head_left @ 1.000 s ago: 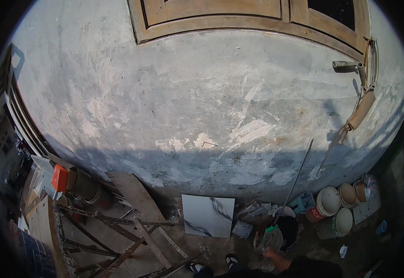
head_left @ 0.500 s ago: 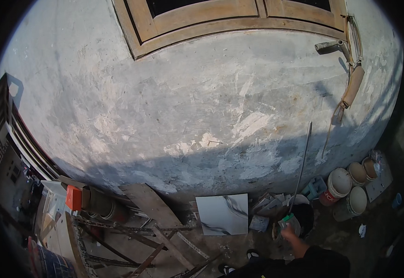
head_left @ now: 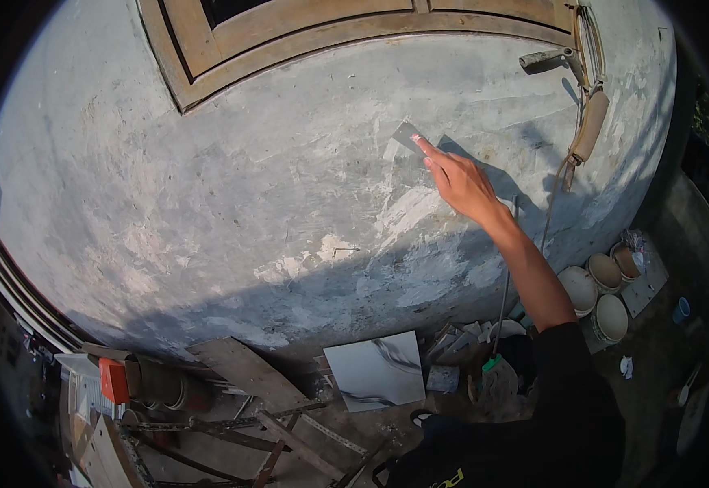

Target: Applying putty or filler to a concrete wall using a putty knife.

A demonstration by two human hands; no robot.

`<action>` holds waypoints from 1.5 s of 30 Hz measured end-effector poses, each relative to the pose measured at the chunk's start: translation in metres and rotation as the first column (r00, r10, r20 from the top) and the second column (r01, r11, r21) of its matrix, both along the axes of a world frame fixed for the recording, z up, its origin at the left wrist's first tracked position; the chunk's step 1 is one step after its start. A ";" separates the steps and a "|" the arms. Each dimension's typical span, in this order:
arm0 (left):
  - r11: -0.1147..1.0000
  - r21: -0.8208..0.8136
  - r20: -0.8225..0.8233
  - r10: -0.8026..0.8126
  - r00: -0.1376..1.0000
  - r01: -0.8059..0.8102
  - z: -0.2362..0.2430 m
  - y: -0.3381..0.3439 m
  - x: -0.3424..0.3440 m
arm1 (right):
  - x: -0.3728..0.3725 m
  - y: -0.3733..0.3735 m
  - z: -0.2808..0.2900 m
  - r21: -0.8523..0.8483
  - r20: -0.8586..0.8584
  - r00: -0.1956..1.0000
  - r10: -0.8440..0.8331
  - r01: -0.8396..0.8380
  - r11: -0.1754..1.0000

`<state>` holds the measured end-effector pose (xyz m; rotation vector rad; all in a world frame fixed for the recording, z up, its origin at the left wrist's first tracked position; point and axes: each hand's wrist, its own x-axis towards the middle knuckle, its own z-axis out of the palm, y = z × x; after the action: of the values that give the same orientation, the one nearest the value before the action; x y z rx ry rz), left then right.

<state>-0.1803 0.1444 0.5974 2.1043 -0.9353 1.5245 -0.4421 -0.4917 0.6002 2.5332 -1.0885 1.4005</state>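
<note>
My right hand (head_left: pixel 463 183) is raised to the grey plastered wall (head_left: pixel 281 154), its arm reaching up from the lower right. It grips a putty knife (head_left: pixel 405 136); a finger stretches along the blade, which lies at or very near the wall below the window. The knife's handle is hidden in the palm. Whitish filler patches (head_left: pixel 407 213) mark the surface under the hand. Low down beside my dark sleeve, a long rod (head_left: pixel 503 301) leans over a dark bucket, next to a green-topped object (head_left: pixel 491 363). My left hand does not show.
A wooden window frame (head_left: pixel 306 50) and a hanging cable with a tan sleeve (head_left: pixel 591 126) are on the wall. Several buckets (head_left: pixel 611 318) stand at the right. A marbled tile (head_left: pixel 376 372) leans at the wall's foot, near metal trestle legs (head_left: pixel 273 455) and an orange box (head_left: pixel 113 381).
My right hand has risen from beside the green-topped object at the bucket up to the wall, where the putty knife now shows in it. The view has shifted slightly to the right.
</note>
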 end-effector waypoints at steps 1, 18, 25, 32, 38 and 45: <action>0.998 -0.012 -0.163 0.054 0.985 -0.057 -0.006 -0.024 -0.009 | 0.002 -0.006 0.014 0.006 -0.008 1.000 -0.001 0.001 1.000; 0.973 -0.078 -0.747 -0.200 0.634 0.215 -0.083 -0.171 -0.006 | 0.013 -0.095 0.100 -0.384 -0.289 0.947 -0.140 0.019 0.923; 0.958 -0.032 -0.767 -0.206 0.608 0.284 -0.096 -0.191 0.014 | 0.021 -0.094 0.101 -0.431 -0.324 0.923 -0.208 0.051 0.901; 0.966 -0.019 -0.869 -0.142 0.474 0.256 -0.095 -0.195 0.015 | 0.023 -0.086 0.103 -0.418 -0.295 0.944 -0.145 0.009 0.908; 0.952 -0.017 -0.845 -0.176 0.504 0.304 -0.098 -0.194 0.025 | 0.030 -0.091 0.099 -0.405 -0.275 0.952 -0.131 0.009 0.914; 0.948 -0.011 -0.834 -0.184 0.521 0.318 -0.098 -0.185 0.028 | 0.028 -0.079 0.084 -0.301 -0.264 0.961 -0.083 0.000 0.954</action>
<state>-0.1523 -0.0408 0.4995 2.2576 -0.9029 0.1820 -0.4143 -0.5704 0.6838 2.3765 -0.8080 1.0659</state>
